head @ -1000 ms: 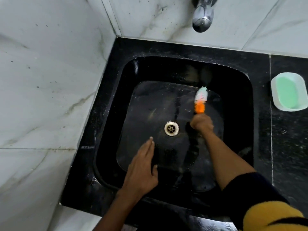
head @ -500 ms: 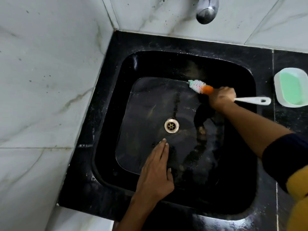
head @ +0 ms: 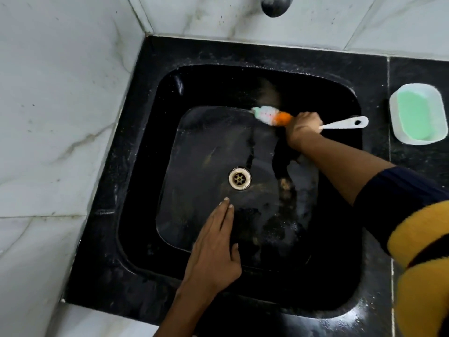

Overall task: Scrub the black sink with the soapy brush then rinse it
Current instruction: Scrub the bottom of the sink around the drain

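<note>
Since 1 second ago, the brush (head: 272,115) has been swung from pointing away near the drain (head: 239,178) to lying sideways along the far wall of the black sink (head: 145,166), its bristles blurred by motion. It is gripped at the orange neck by the right hand (head: 302,128). The left hand (head: 213,249) is laid flat, fingers straight and together, over the basin floor. Scrubbing is judged ongoing; rinsing is not yet begun.

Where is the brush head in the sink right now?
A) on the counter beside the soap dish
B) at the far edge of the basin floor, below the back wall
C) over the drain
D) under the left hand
B: the right hand grips the brush with its bristles at the far edge of the black sink floor, well beyond the drain.
</note>
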{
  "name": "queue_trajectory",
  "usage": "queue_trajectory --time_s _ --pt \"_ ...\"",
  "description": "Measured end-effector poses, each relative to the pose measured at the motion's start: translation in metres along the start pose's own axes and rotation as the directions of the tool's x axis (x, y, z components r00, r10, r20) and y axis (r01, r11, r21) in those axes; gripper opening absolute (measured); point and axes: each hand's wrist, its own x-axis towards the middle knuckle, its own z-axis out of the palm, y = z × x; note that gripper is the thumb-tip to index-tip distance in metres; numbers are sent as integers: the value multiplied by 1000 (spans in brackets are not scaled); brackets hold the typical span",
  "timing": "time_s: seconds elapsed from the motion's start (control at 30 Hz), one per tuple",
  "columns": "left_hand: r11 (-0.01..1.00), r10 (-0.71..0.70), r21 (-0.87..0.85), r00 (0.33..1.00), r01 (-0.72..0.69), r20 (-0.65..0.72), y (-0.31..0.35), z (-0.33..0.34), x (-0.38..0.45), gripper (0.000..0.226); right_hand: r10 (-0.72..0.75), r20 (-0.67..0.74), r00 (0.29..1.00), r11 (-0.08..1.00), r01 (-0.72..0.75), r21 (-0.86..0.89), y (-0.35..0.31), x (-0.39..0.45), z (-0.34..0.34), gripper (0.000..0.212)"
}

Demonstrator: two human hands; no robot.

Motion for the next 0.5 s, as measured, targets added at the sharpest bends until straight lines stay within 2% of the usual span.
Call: queue_trajectory --time_s 0.1,0.2,0.33,0.43,0.5 --pt "1000 -18 -17 1000 17 -5 2 -1 0 88 97 93 991 995 -97 -7 25 -4 12 32" --pt "999 -29 -28 999 28 -19 1 -1 -2 86 110 77 991 993 -113 36 16 -2 23 30" --pt "999 -33 -19 999 33 -16 0 0 -1 85 -107 -39 993 994 108 31 -30 -27 34 31" --pt "999 -34 -28 999 33 -19 -1 0 0 85 -336 -75 939 941 337 5 -66 -72 48 32" --pt "999 -33 -31 999 32 -18 -1 -1 0 85 -353 -45 935 934 355 44 -55 -79 44 34"
